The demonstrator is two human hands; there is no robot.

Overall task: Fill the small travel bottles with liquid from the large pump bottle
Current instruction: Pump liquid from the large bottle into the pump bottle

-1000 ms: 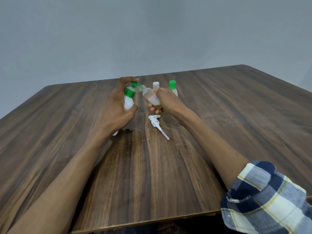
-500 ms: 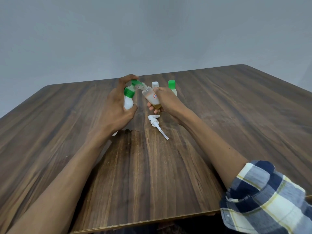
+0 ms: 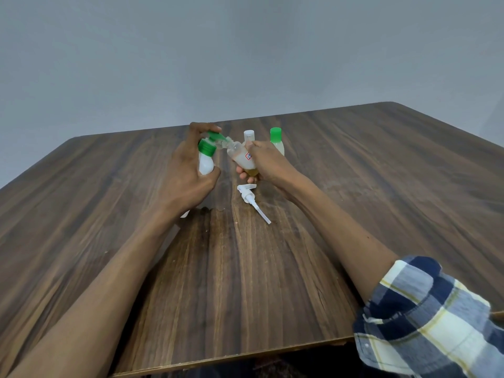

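My left hand (image 3: 188, 173) grips a small white travel bottle (image 3: 205, 162) with a green flip cap (image 3: 208, 144), its lid swung open. My right hand (image 3: 266, 162) holds the clear pump bottle (image 3: 241, 156), which carries amber liquid and a red-and-white label. This bottle is tilted left, its open neck against the small bottle's mouth. The removed white pump head (image 3: 249, 196) with its dip tube lies on the table just below my hands.
Two more small bottles stand behind my right hand: one with a white cap (image 3: 248, 135), one with a green cap (image 3: 276, 137). All sit on a dark wooden table (image 3: 368, 170) before a grey wall. My right sleeve (image 3: 425, 317) is checked.
Both hands and the two bottles have stayed almost still, neck to mouth. My left fingers shifted slightly over the open green lid.
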